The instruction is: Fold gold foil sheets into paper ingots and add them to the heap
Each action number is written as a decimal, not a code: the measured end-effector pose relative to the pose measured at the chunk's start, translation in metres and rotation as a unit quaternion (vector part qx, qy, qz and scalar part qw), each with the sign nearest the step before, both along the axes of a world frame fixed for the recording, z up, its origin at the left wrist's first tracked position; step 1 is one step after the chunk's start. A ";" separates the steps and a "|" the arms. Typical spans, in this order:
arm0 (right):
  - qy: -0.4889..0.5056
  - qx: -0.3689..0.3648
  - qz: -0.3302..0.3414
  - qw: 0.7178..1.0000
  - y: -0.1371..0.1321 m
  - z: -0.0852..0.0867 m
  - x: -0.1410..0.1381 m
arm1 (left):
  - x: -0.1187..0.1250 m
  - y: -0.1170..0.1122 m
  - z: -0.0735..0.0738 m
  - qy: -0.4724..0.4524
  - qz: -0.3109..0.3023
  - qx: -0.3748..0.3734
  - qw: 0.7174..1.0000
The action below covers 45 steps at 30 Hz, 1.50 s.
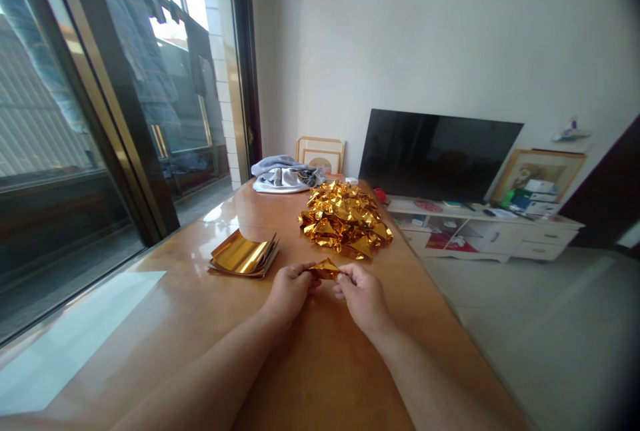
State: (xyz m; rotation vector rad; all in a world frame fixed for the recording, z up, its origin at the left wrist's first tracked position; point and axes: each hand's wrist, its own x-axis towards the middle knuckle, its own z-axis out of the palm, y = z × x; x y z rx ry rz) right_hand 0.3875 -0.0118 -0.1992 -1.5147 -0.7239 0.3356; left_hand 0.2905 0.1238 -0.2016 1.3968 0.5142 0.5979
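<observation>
Between my two hands is a piece of folded gold foil paper (pixel 326 269), peaked in the middle. My left hand (pixel 293 290) pinches its left end with thumb and fingers. At the other end, the thumb and fingers of my right hand (pixel 364 294) are closed on it. Just beyond lies a heap of folded gold foil pieces (pixel 347 218). To the left of my left hand sits a stack of flat gold foil sheets (pixel 243 254), the top one curling up at its edges.
The brown table (pixel 310 378) has a pale sheet (pixel 75 341) at its left edge. Bundled grey cloth (pixel 285 174) lies at the far end. Beyond the right edge stand a television (pixel 440 154) and a white cabinet (pixel 493 234). A glass sliding door (pixel 115 98) runs along the left.
</observation>
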 end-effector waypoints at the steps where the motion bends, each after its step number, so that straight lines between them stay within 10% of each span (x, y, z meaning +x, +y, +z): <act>1: -0.003 -0.002 0.002 1.000 0.000 0.000 0.000 | 0.000 0.000 0.001 0.000 -0.002 0.002 1.000; 10: 0.049 -0.008 -0.015 0.999 -0.001 0.003 0.005 | -0.006 -0.006 0.015 0.001 0.011 -0.045 0.999; 28: 0.059 0.007 -0.042 0.997 0.000 0.000 0.005 | -0.009 0.000 0.004 0.004 0.025 0.124 0.992; 45: 0.091 0.020 0.004 0.996 -0.010 0.017 0.007 | -0.014 0.004 0.019 -0.002 0.018 -0.027 0.999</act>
